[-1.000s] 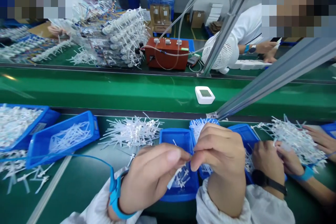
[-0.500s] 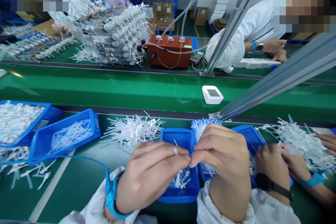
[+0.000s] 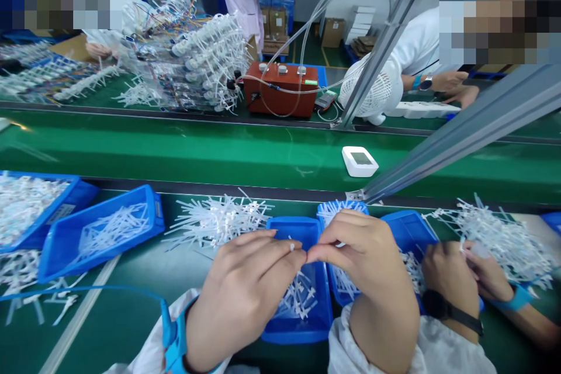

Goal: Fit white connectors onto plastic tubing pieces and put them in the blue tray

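My left hand (image 3: 249, 283) is closed in a pinch, and a small white plastic piece (image 3: 292, 246) shows between its fingers. My right hand (image 3: 368, 257) pinches thumb against forefinger, its tips meeting those of the left; what lies inside that pinch is hidden. Both are above a blue bin (image 3: 302, 336) holding white plastic fittings with short tubes (image 3: 298, 298). Partly behind my right hand, another blue bin holds clear white tubes (image 3: 339, 208). A heap of tubes with white fittings (image 3: 219, 219) lies beyond my left hand.
At left stand a blue bin of tubes (image 3: 149, 201) and a fuller bin (image 3: 30, 204). A co-worker's hands (image 3: 456, 269) work at right near another pile (image 3: 504, 239). A white display device (image 3: 360, 161) rests on the green belt (image 3: 219, 152). A metal post (image 3: 460, 128) slants across the right.
Both my hands have shifted slightly left, fingertips still together. The small white piece between my left fingers shows at a different angle. In the background, a person with papers has moved right.
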Demonstrator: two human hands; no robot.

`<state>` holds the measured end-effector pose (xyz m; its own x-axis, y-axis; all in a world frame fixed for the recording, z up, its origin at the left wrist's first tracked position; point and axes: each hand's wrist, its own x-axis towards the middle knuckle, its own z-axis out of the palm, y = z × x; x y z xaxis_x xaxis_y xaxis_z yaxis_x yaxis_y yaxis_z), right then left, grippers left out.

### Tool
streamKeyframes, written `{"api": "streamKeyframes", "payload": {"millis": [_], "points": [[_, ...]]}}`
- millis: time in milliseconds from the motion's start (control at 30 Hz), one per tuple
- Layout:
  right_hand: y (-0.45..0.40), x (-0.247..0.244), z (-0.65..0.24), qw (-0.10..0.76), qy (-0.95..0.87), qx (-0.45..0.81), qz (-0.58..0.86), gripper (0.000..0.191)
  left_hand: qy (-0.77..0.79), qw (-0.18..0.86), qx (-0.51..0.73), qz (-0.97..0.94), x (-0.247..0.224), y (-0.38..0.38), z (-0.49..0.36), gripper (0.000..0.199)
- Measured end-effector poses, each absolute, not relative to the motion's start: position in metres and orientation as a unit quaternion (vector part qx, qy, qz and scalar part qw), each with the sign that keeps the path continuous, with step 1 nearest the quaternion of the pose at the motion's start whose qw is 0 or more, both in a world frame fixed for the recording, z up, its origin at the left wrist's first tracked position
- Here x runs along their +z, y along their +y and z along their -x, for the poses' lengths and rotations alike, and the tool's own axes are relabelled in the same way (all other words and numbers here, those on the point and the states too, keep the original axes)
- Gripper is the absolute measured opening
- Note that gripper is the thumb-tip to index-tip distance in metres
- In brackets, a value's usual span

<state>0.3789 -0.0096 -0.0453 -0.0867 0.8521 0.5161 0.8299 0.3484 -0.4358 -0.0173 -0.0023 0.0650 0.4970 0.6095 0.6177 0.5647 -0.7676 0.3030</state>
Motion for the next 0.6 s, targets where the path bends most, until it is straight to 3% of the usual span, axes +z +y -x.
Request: {"api": "streamKeyframes", "payload": {"millis": [300,467,600], "points": [[-0.020,-0.071,-0.405,0.307,-0.721,-0.040,0.620,0.075,0.326,0.015,0.323,-0.888,0.062,0.008,0.020,0.020],[-0.019,-0.066,-0.399,0.377,-0.723,-0.037,0.577,0.070,0.342,0.045,0.333,-0.877,0.064,0.009,0.024,0.018],[-0.017,-0.066,-0.395,0.435,-0.727,-0.041,0.530,0.062,0.345,0.113,0.415,-0.834,0.069,0.004,0.021,0.012]]}}
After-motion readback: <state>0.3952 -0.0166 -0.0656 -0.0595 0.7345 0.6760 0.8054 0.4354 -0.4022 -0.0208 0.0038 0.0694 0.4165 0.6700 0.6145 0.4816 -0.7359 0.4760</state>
